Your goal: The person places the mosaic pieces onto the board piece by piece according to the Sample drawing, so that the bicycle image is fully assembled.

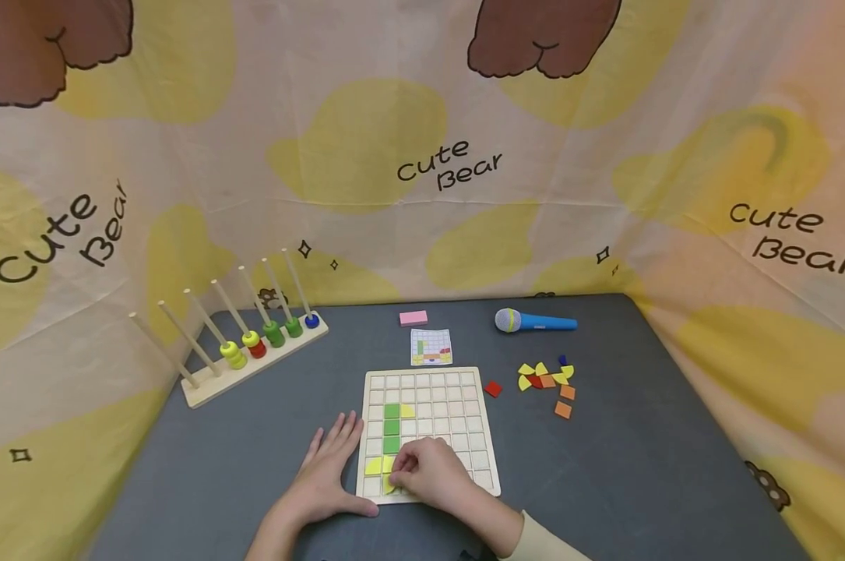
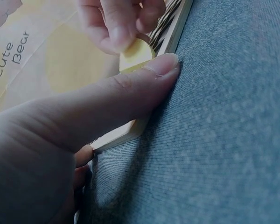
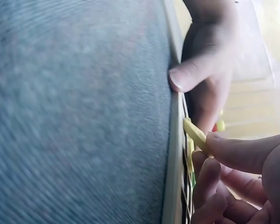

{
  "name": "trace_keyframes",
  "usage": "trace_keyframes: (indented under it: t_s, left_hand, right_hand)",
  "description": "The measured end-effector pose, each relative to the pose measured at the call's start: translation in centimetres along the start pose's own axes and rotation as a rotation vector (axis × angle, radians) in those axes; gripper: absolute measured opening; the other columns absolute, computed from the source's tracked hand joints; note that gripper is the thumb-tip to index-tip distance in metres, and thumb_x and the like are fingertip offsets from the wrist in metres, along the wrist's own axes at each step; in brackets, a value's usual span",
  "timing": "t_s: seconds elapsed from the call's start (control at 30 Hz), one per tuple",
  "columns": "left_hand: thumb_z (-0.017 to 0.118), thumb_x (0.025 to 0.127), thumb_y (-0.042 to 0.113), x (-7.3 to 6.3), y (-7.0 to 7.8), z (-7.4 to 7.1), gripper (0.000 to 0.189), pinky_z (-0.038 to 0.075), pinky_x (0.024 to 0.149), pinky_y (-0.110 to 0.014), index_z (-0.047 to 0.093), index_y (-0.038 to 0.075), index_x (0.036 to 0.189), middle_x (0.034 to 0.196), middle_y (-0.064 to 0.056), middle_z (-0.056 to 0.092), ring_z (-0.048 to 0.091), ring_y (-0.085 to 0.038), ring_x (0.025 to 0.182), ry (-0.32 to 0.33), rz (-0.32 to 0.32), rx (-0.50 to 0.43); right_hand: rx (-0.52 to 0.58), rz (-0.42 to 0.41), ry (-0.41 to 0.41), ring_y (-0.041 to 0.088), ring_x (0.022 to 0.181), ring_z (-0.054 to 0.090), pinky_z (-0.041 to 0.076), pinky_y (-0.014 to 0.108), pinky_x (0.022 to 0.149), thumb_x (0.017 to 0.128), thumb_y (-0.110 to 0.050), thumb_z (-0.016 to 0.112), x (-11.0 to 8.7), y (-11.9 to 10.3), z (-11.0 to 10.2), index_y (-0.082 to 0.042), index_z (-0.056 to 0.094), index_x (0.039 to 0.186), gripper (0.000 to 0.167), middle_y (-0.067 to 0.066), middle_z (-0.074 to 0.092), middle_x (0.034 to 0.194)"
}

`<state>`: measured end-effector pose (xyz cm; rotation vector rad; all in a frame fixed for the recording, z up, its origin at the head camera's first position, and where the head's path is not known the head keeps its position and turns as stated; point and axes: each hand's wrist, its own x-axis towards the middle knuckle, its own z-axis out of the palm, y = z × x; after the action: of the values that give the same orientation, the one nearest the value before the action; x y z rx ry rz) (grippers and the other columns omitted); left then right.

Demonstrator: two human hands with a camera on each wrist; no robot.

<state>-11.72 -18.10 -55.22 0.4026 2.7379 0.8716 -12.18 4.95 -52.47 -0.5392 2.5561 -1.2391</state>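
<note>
A wooden grid board [image 1: 439,382] lies on the dark grey table. My left hand [image 1: 324,475] rests at its left edge with fingers spread and thumb along the near left corner. My right hand [image 1: 432,471] is over the lower part of the board. Between thumb and fingers it pinches a yellow quarter-circle tile [image 3: 196,134], tilted at the bottom row close to my left thumb [image 2: 126,86]. Several green square tiles [image 1: 392,427] stand in a column on the grid. Yellow tiles [image 1: 373,466] lie below them, and another yellow tile [image 1: 407,411] sits beside the top green one.
Right of the board lie a red tile [image 1: 493,389] and a group of loose yellow, orange [image 1: 568,392], red and blue tiles. Behind it are a pattern card [image 1: 431,347], a pink block [image 1: 413,319] and a blue toy microphone [image 1: 537,322]. A peg rack with rings [image 1: 254,360] stands left.
</note>
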Motion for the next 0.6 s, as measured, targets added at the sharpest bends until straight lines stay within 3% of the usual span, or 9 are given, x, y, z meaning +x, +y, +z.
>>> trace_keyframes:
  t_s: [0.37, 0.6]
  left_hand:
    - [0.086, 0.052, 0.073, 0.0, 0.1, -0.2, 0.141, -0.001, 0.123, -0.055, 0.021, 0.013, 0.162, 0.17, -0.006, 0.01, 0.004, -0.028, 0.158, -0.017, -0.023, 0.006]
    - [0.087, 0.052, 0.072, -0.1, 0.3, -0.3, 0.141, -0.001, 0.123, -0.057, 0.022, 0.011, 0.162, 0.17, -0.007, 0.011, 0.004, -0.029, 0.158, -0.017, -0.019, -0.001]
  right_hand:
    - [-0.161, -0.029, 0.016, -0.001, 0.051, 0.047, 0.038, 0.018, 0.049, 0.084, -0.02, 0.081, 0.1, -0.4, 1.1, -0.022, 0.067, 0.072, 0.018, -0.016, 0.052, 0.057]
    - [-0.171, -0.023, 0.011, -0.002, 0.052, 0.047, 0.038, 0.018, 0.05, 0.085, -0.024, 0.082, 0.2, -0.3, 0.9, -0.023, 0.068, 0.074, 0.017, -0.017, 0.052, 0.059]
